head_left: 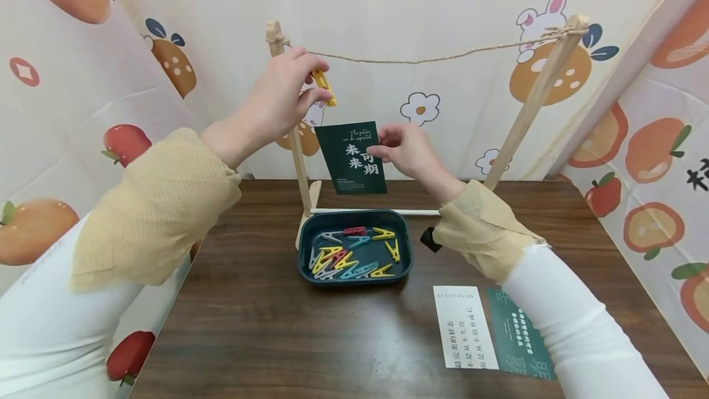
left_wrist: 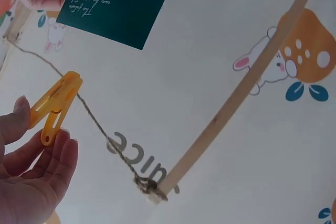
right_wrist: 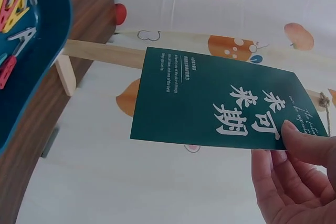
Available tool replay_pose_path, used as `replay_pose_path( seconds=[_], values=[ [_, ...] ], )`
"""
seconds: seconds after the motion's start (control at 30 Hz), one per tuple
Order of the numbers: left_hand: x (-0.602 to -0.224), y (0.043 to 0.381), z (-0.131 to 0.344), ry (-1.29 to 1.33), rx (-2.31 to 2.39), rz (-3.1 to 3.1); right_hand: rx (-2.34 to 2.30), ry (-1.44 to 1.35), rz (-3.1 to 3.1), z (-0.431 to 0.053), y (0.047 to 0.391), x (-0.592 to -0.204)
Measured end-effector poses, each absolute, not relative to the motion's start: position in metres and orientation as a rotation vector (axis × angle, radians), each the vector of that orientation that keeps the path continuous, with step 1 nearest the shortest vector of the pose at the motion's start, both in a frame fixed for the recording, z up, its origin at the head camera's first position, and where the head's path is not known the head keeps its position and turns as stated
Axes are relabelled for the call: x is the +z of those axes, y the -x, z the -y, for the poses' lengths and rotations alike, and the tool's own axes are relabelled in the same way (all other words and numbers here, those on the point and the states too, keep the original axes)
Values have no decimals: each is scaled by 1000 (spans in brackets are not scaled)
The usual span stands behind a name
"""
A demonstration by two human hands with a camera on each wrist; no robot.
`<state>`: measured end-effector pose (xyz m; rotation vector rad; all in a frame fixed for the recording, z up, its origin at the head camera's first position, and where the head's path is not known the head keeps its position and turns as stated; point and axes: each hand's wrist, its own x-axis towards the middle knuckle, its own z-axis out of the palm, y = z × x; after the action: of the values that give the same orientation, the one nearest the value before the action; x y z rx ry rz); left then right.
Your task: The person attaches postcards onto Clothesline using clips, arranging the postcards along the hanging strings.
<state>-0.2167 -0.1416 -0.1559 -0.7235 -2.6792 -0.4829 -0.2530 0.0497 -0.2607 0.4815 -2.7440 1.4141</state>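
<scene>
Lower right, a white card, "NEVER GIVE UP", and a teal card lie unhung. Mid-frame, the right hand pinches 1 dark green card, "The future can be expected"; above, the left hand pinches a yellow clip. I see none hung on the rope yet; the backdrop reads "Juice".

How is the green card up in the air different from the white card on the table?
The held card is dark green with pale writing, while the white card has dark writing. The held card is up in the air, pinched by the fingers of the right hand; the white card lies flat on the table. Both have four corners and show Chinese characters and some English words.
</scene>
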Motion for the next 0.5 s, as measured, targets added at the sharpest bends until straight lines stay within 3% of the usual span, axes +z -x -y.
replay_pose_path(
  seconds=[0.5],
  values=[
    [-124,226,142,612,-392,2708,1508,-484,2637,-25,268,-237]
  ],
)
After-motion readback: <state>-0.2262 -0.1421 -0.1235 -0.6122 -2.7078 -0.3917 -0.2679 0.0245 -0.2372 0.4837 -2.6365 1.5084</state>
